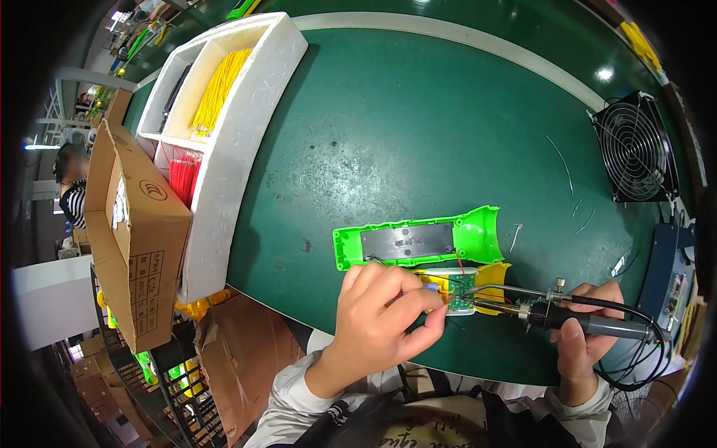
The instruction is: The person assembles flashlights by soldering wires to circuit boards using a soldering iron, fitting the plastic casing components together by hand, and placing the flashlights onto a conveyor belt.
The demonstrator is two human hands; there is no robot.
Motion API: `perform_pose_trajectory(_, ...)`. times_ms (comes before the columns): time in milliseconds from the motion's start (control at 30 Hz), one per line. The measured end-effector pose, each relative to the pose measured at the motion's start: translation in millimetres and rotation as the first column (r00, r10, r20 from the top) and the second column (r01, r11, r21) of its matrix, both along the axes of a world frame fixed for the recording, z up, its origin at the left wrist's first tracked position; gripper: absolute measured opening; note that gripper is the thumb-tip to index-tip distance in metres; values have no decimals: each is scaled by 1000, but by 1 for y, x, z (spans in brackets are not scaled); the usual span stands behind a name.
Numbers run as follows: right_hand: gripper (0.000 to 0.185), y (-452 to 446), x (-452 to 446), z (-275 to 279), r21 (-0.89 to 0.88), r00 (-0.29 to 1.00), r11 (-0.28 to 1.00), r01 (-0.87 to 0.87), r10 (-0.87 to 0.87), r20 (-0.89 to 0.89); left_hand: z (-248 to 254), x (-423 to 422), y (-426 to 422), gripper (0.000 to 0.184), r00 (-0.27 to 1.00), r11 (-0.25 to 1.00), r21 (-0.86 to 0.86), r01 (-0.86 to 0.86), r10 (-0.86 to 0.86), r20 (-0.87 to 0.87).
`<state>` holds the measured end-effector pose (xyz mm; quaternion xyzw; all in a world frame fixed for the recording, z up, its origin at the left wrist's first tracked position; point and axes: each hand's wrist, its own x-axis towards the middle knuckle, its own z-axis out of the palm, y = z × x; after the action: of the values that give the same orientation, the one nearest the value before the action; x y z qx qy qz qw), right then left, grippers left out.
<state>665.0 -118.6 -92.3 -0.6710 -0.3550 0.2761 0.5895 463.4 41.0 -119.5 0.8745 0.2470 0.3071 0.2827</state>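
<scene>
My right hand [586,336] is wrapped round the dark handle of a soldering iron [590,321]. A thin metal tube runs along the iron, and both tips point left onto a green circuit board [461,290]. The board sits in a yellow and white housing [493,287] near the table's front edge. My left hand [385,313] is at the board's left side, its fingers pinched by the wires there; what exactly they hold is too small to tell. Just behind lies an open green shell [478,235] with a black plate [407,241] inside.
At the left, a white foam box [246,142] holds yellow wires [222,89], red wires [183,179] and black wires, beside a cardboard box [160,224]. A black fan [635,149] and a blue-grey device [667,269] stand right. Wire scraps lie nearby. Another person [73,183] is far left.
</scene>
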Motion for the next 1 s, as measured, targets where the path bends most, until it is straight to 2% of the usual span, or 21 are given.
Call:
perform_pose_trajectory(800,29,7,0,-1,73,998,997,-19,15,56,11,1,2,17,998,999,-34,18,-20,-61)
perform_pose_trajectory(1000,31,12,-5,0,48,995,998,50,-45,-94,12,0,2,17,998,999,-47,24,-27,-58)
